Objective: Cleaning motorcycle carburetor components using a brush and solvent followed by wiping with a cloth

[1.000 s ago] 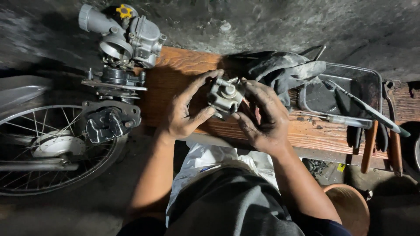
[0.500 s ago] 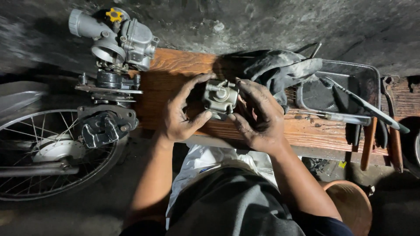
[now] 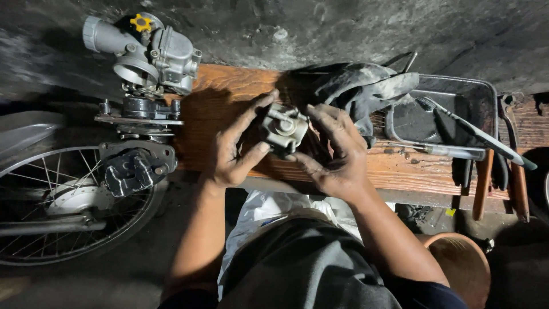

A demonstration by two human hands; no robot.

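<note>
Over the last second the small grey carburettor part (image 3: 284, 129) had stayed in place above the wooden surface (image 3: 240, 86). Left hand (image 3: 231, 151) and right hand (image 3: 337, 154) kept their fingers curled closed around it; only the view shifted.

Dull silver-grey on the small metal part (image 3: 284, 127), grease-dark smudges on the left hand (image 3: 231, 154) and right hand (image 3: 337, 154). Warm orange-brown grain across the wooden bench (image 3: 400, 166). At its left end, a pale grey carburettor (image 3: 151, 54) topped by a bright yellow knob (image 3: 141, 23). Black gloves (image 3: 354, 88) by the far edge, dark grey tray (image 3: 452, 109) toward the right end.
</note>
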